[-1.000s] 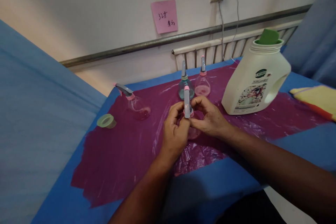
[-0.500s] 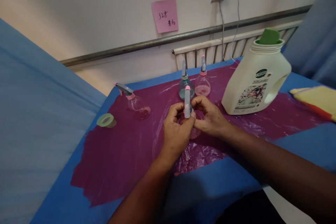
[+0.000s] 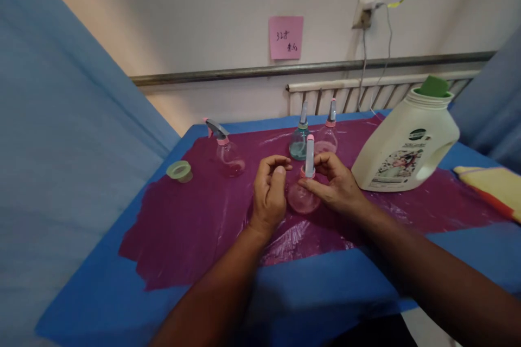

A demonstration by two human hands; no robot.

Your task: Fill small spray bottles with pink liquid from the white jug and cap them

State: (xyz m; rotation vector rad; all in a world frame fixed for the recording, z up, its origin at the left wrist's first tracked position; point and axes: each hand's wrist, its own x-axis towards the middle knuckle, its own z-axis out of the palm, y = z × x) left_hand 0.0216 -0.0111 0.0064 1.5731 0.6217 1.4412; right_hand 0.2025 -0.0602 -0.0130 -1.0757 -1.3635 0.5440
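A small clear pink spray bottle point(image 3: 303, 199) with a grey trigger head stands on the purple plastic sheet point(image 3: 195, 227) in the middle of the table. My right hand point(image 3: 336, 187) grips it at the pink collar, fingers wrapped round the neck. Just left of the bottle is my left hand point(image 3: 269, 194), off the bottle, fingers curled loosely with nothing in them.
Two more small spray bottles, one teal point(image 3: 300, 141) and one pink point(image 3: 328, 138), stand behind. Another pink one point(image 3: 228, 154) sits at the left, with a green cap point(image 3: 179, 171) near the edge. A large white detergent jug point(image 3: 407, 143) stands at the right, a yellow cloth point(image 3: 490, 184) beyond it.
My left hand has let go of the bottle's neck and drawn back to the left. My right hand still holds it. The camera has shifted, moving everything rightward and lower.
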